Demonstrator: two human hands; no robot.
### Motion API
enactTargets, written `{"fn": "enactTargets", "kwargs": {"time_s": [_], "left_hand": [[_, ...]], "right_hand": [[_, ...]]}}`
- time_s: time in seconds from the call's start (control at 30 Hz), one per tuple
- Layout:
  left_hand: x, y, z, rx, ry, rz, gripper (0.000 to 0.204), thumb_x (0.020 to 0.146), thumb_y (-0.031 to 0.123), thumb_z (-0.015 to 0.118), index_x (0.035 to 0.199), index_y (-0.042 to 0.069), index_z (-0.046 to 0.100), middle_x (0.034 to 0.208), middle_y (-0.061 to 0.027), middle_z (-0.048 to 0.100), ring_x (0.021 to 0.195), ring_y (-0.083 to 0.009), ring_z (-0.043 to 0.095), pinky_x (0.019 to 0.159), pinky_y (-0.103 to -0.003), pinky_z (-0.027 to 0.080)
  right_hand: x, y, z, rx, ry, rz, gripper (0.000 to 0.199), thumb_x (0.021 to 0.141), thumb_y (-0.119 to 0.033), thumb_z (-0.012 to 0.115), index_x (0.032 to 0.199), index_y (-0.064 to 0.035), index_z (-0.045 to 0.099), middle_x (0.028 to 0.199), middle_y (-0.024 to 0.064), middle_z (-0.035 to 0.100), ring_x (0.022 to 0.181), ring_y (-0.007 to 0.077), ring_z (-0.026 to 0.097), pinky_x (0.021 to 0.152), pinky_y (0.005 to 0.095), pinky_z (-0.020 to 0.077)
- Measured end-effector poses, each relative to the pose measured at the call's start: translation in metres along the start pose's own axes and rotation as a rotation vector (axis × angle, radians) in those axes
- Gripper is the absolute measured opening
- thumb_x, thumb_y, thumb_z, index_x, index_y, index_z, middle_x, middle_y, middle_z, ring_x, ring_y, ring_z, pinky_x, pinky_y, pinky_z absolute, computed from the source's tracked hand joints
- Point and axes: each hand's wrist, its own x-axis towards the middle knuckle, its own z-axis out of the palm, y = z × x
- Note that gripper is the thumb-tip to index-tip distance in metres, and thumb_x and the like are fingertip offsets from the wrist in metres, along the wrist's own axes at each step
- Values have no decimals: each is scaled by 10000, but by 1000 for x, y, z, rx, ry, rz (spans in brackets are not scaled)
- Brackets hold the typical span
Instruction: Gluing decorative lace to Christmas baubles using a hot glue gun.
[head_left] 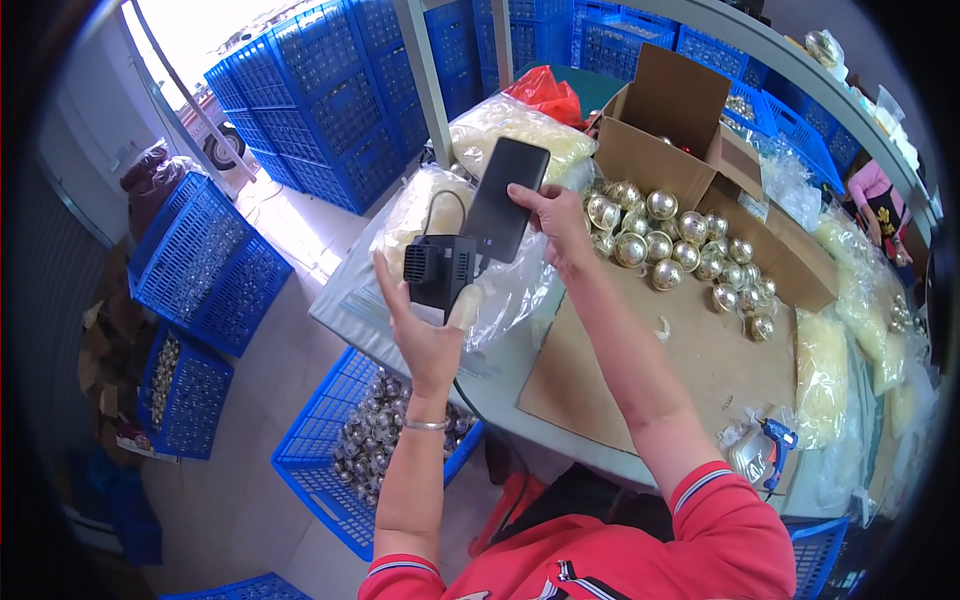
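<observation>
Many blue crates [325,110] — cluttered table [352,308]

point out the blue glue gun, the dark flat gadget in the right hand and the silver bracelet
blue glue gun [780,435]: head view, on its body
dark flat gadget [506,198]: head view, middle of its face
silver bracelet [425,426]: head view, on its band

On the right hand [562,225], most fingers vanish behind the black slab [508,190]. The left forearm [410,490] blocks part of the ball crate [308,485]; the lowest crate [240,589] is cut off. Whatever the far person [880,205] handles, I can't make out.
</observation>
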Motion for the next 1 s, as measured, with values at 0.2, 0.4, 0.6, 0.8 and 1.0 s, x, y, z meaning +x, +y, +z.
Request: {"fn": "enactTargets", "kwargs": {"time_s": [0.2,0.4,0.6,0.8,1.0], "left_hand": [[-14,27,-9,-152,-51,-74,1091,648,84,808,1459,54,79,1359,-156,371,1126,-227,480,971,-325,387],[-57,59,7,-11,-191,181,1085,597,197,850,1412,-45,176,1156,-185,517,996,-288,567,869,-354,463],[-102,79,25,331,-562,405,950,586,352,823,1357,25,375,1150,-151,517,1054,-329,503,934,-418,390],[-114,91,27,296,-750,355,952,581,423,804,1357,53,394,1176,-141,503,1070,-324,486,956,-439,363],[-109,56,28,89,-587,437,760,717,362,742,1342,71,422,1308,-196,422,1228,-366,381,1013,-460,317]], "right_hand": [[-47,-28,23,146,-58,-437,313,750,-160,752,932,-1,552,811,31,584,696,84,522,646,224,423],[-103,9,-11,438,175,-41,291,876,-236,616,1039,-20,510,901,70,598,803,151,603,690,270,509],[-175,52,-78,952,-155,356,498,925,-492,423,1002,-33,601,956,115,652,871,265,643,800,404,525],[-200,61,-117,987,-154,505,511,938,-491,391,1033,-24,576,958,143,647,841,268,650,756,375,548],[-204,59,-135,954,-27,439,447,952,-428,410,1046,-19,565,920,126,651,800,253,656,727,373,553]]}}
